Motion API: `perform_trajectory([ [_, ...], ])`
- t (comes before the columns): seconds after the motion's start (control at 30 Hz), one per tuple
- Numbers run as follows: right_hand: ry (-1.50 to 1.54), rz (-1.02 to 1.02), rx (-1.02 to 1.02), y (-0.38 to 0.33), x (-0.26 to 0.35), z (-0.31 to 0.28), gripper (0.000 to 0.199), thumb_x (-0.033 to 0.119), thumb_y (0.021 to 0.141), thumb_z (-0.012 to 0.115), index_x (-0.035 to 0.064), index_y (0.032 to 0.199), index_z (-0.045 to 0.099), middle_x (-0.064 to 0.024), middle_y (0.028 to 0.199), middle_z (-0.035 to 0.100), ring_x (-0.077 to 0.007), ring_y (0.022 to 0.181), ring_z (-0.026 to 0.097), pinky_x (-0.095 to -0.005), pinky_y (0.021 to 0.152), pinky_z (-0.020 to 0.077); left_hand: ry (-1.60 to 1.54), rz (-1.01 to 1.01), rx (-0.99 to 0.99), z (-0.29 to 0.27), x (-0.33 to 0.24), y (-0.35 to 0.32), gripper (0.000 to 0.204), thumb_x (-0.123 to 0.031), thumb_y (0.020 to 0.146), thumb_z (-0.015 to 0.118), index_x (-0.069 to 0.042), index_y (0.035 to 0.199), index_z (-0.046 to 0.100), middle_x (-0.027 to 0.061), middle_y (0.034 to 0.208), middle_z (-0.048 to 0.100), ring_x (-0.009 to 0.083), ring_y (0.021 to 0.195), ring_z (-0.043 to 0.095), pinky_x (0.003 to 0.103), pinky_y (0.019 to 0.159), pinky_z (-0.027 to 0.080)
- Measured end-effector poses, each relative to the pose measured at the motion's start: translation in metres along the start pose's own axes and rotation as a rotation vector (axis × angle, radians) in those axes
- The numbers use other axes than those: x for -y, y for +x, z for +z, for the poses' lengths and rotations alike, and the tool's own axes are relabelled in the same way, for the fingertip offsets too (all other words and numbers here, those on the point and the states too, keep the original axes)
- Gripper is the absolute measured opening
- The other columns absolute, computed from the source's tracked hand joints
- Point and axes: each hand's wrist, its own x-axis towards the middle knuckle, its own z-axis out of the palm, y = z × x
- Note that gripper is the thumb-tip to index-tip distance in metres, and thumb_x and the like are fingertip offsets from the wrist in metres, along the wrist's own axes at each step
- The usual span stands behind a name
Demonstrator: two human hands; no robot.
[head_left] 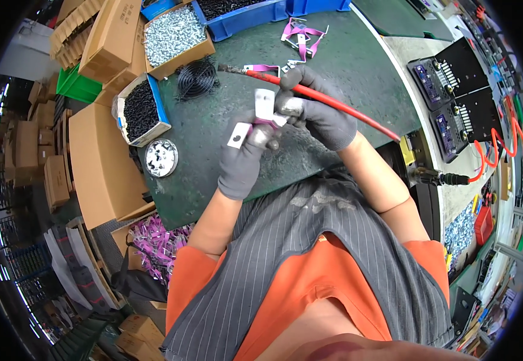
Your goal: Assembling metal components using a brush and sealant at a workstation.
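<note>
- Box of purple-sleeved parts [156,243]: below the near edge of the surface, at the person's left.
- Left hand [243,159]: grey glove, above the near edge of the surface [358,90], fingers closed on a white metal bracket with purple sleeve [255,120].
- Right hand [318,111]: grey glove, touching the left hand, closed on the same bracket and on a red-handled tool [327,102] whose shaft slants toward the right edge.
- Round metal tin [161,157]: near the left edge.
- Box of black screws [142,110]: at the left edge.
- Black wire fan guard [197,77]: beyond the hands.
- Box of silver screws [174,35]: far left corner.
- Loose purple brackets [302,33]: near the far edge.
- 2 blue bins [261,15]: along the far edge.
</note>
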Motion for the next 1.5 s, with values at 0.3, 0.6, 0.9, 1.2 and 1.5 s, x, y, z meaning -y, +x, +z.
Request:
perform_trajectory([
  [0.3, -0.058, -0.037, 0.008, 0.012, -0.006, 0.004, 0.026, 0.007, 0.076, 0.059, 0.0059, 0.1, 0.049, -0.0051, 0.083, 0.056, -0.0102, 0.073, 0.053, -0.0212, 0.062, 0.0425, -0.018, -0.094, 0.064, -0.019, 0.002, 0.002, 0.024, -0.025, 0.087, 0.055, -0.004, 0.098, 0.049, 0.0035, 0.074, 0.051, 0.0062, 0.055, 0.043, 0.019, 0.045, 0.032],
  [0.6, -0.196, -0.195, -0.08, 0.178, 0.043, 0.03, 0.033, 0.036, 0.088, 0.043, 0.0072, 0.102, 0.054, 0.0, 0.07, 0.052, -0.007, 0.055, 0.043, -0.0185, 0.05, 0.033, -0.014, -0.083, -0.19, -0.076, -0.016, 0.007, 0.032, -0.033, 0.084, 0.055, -0.005, 0.098, 0.048, 0.0026, 0.077, 0.053, 0.0047, 0.058, 0.046, 0.017, 0.045, 0.035],
  [0.9, -0.578, -0.182, -0.255, 0.414, -0.015, 0.086, 0.036, 0.028, 0.081, 0.046, -0.0059, 0.08, 0.057, -0.0139, 0.066, 0.062, -0.0185, 0.048, 0.058, -0.0281, 0.045, 0.0447, -0.236, -0.218, -0.309, -0.083, -0.017, -0.003, 0.036, -0.032, 0.084, 0.056, -0.004, 0.104, 0.049, 0.0053, 0.079, 0.058, 0.0046, 0.06, 0.047, 0.017, 0.047, 0.035],
  [1.2, -0.326, 0.106, -0.53, 0.452, -0.06, 0.093, 0.036, 0.025, 0.08, 0.042, -0.0032, 0.096, 0.058, -0.0197, 0.078, 0.063, -0.0272, 0.06, 0.064, -0.0373, 0.053, 0.0514, -0.344, -0.334, -0.288, -0.084, -0.035, -0.005, 0.023, -0.023, 0.089, 0.052, -0.003, 0.1, 0.05, -0.0027, 0.068, 0.049, 0.0016, 0.055, 0.039, 0.017, 0.051, 0.033],
  [1.5, 0.013, 0.076, -0.443, 0.446, -0.062, 0.083, 0.03, 0.023, 0.084, 0.043, -0.0047, 0.093, 0.051, -0.018, 0.073, 0.063, -0.0217, 0.052, 0.058, -0.0261, 0.041, 0.0447, -0.347, -0.3, -0.212, -0.088, -0.026, -0.005, 0.027, -0.025, 0.089, 0.049, -0.003, 0.104, 0.046, 0.0077, 0.086, 0.058, 0.0051, 0.064, 0.048, 0.017, 0.051, 0.037],
])
